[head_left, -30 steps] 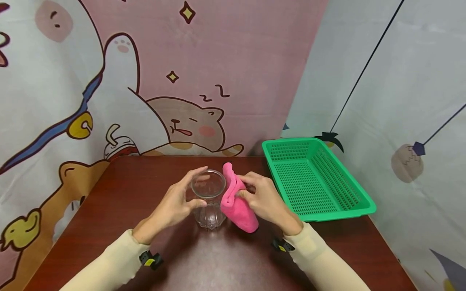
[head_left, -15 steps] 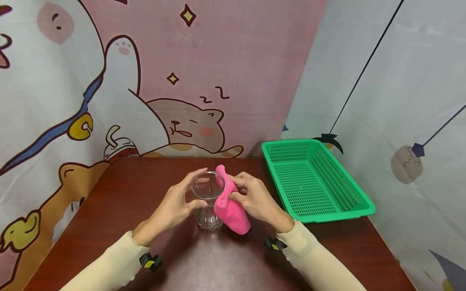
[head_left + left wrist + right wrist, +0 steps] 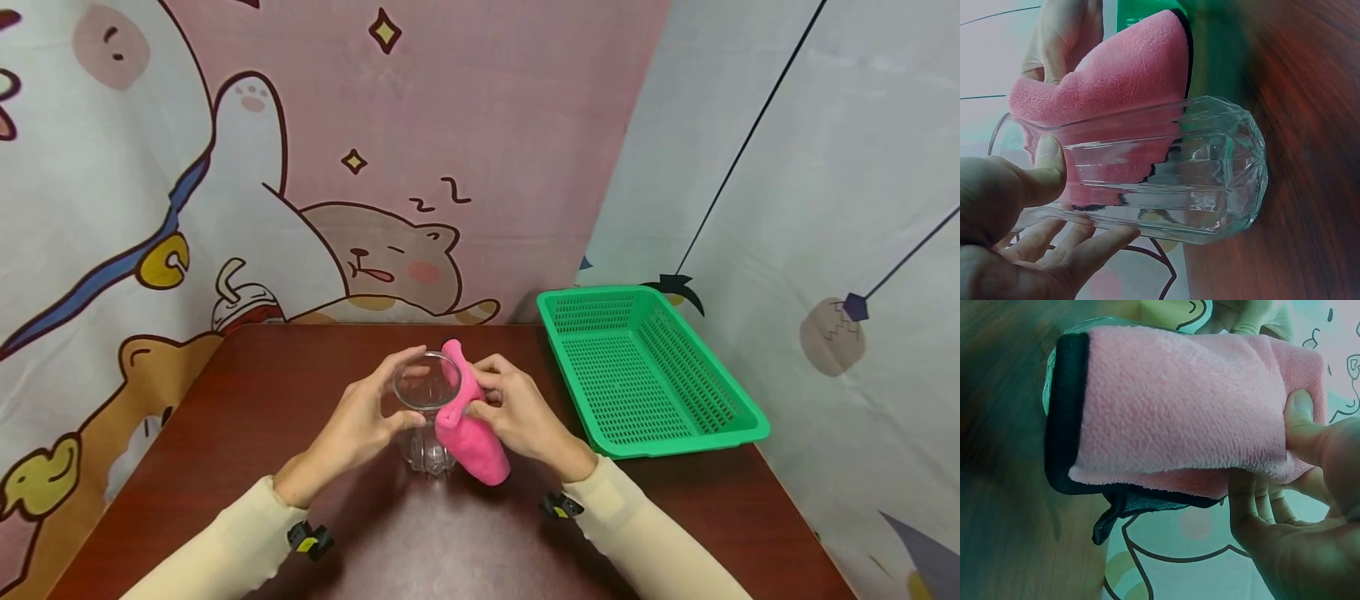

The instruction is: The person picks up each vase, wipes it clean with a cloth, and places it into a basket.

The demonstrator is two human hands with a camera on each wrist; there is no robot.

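A clear, ribbed glass vase (image 3: 429, 454) stands upright near the middle of the table. My left hand (image 3: 358, 423) grips its upper part, thumb on the near side and fingers behind; the left wrist view shows the faceted base of the glass (image 3: 1235, 169) close to the wood. Against the vase's right side, a folded pink cloth (image 3: 474, 446) hangs down from its rim. My right hand (image 3: 519, 412) pinches this cloth between thumb and fingers. Black edging and a small loop (image 3: 1105, 526) show on the cloth in the right wrist view, where it covers most of the vase.
A green plastic basket (image 3: 750, 429) with slotted walls sits at the table's back right. Behind the brown table (image 3: 247, 400) hangs a cartoon-printed curtain (image 3: 510, 150), which continues along the right side.
My right hand has brought the pink cloth leftward, up against the side of the vase. The left hand and the vase stay where they were.
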